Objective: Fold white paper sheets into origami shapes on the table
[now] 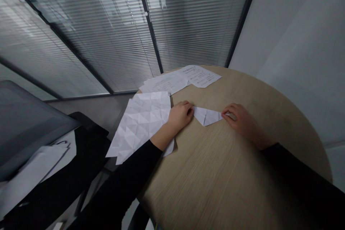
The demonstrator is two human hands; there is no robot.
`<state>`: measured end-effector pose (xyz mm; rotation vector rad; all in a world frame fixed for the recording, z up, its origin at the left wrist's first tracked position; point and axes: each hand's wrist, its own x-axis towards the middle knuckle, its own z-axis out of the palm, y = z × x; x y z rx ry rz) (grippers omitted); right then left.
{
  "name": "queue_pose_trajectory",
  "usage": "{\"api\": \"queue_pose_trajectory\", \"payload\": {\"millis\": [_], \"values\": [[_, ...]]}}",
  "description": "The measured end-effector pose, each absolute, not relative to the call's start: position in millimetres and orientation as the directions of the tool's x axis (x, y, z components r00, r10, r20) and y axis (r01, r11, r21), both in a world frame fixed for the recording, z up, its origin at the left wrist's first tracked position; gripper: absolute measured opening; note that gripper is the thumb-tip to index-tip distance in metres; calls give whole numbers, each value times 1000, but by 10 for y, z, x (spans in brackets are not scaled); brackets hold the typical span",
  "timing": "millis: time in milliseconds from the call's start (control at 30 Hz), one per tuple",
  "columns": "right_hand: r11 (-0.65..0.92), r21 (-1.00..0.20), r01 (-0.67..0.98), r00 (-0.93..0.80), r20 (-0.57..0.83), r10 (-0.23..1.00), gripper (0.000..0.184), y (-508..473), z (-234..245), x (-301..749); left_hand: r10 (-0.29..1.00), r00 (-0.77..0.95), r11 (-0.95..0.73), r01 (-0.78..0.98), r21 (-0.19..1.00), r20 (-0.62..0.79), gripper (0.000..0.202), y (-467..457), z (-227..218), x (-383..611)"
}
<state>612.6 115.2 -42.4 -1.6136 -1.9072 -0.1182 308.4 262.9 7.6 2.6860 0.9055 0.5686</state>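
A small folded piece of paper [205,115], roughly a flat triangle with its point toward me, lies on the round wooden table [221,172]. My left hand [181,115] pinches its left corner, fingers curled together. At the opposite corner my right hand [238,119] grips the paper between thumb and fingertips. Under and beside my left forearm is a creased white sheet [142,118], covered in a grid of triangular fold lines. Its near edge hangs past the table's left side.
Printed sheets [185,78] lie at the table's far edge. A dark chair [54,183] with papers [35,176] on its seat stands at left. Glass panels with blinds [121,36] rise behind the table, and a pale wall [302,43] stands at right.
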Motion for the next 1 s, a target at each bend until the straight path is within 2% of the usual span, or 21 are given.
{"api": "queue_pose_trajectory", "payload": {"millis": [133,300,467,833,900,1000], "values": [[248,-337,908,-35,529,848,15,1179,-477,6172,649,707,-753,546,367,280,11,2628,69,3075],[239,-291,926,-53,528,848,14,1160,-442,6171,627,727,-773,534,343,280,15,2620,88,3071],[224,-294,929,-47,506,861,16,1149,-416,6152,575,762,-813,493,310,297,34,2599,120,3066],[240,-307,921,-58,501,864,8,1114,-340,6069,535,807,-845,512,153,250,80,2411,250,3112],[237,-310,921,-51,507,861,7,1107,-328,6047,544,803,-839,523,152,241,82,2380,270,3124],[243,-320,916,-50,511,858,5,1109,-342,6035,554,799,-832,534,148,234,74,2365,260,3136]]}}
